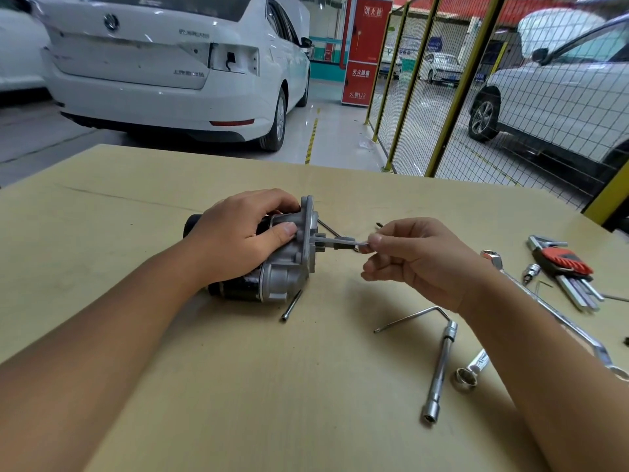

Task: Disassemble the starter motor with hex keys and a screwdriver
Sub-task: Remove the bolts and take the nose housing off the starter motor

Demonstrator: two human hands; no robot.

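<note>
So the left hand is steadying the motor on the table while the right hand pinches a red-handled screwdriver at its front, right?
Not quite. In the head view the right hand pinches a plain metal hex key, not a red-handled screwdriver. The left hand does steady the starter motor.

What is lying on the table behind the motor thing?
Behind the starter motor, a thin dark rod pokes out on the table. The motor and the silver tool pinched by the right hand cover the rest.

Matt cast-metal starter motor (pixel 279 253), glossy chrome socket wrench (pixel 439 369), matt cardboard-like tabletop (pixel 238 386)
</note>
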